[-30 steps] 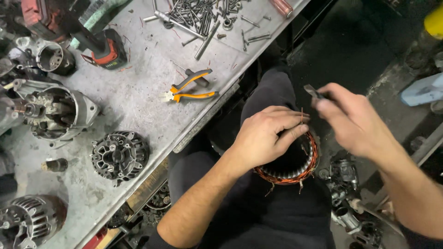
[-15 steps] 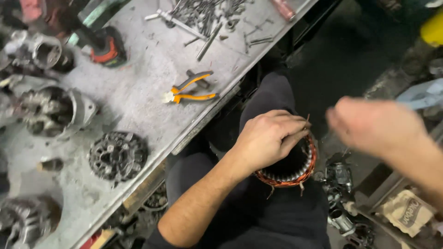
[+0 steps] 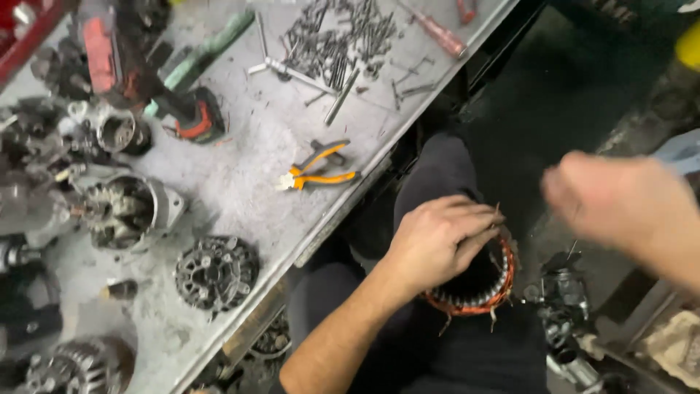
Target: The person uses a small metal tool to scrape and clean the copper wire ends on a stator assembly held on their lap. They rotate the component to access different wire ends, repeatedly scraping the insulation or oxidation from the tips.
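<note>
My left hand (image 3: 436, 239) grips the top of a round stator ring with copper windings (image 3: 481, 292), which rests on my lap against dark trousers. My right hand (image 3: 620, 204) is blurred in motion, raised to the right of the ring and apart from it; its fingers look curled, and I cannot make out anything in it. Orange-handled pliers (image 3: 321, 171) lie on the grey workbench (image 3: 240, 190) to the left of my left hand.
On the bench lie alternator housings (image 3: 127, 211), a black finned end cover (image 3: 216, 272), a cordless drill (image 3: 182, 109), a pile of bolts and screws (image 3: 335, 40) and a red-handled screwdriver (image 3: 437, 33). More metal parts (image 3: 565, 306) sit on the floor at the right.
My right hand has moved away from the stator ring, up and to the right, and the small dark tool it held a second ago is no longer visible. My left hand stays on the ring.
</note>
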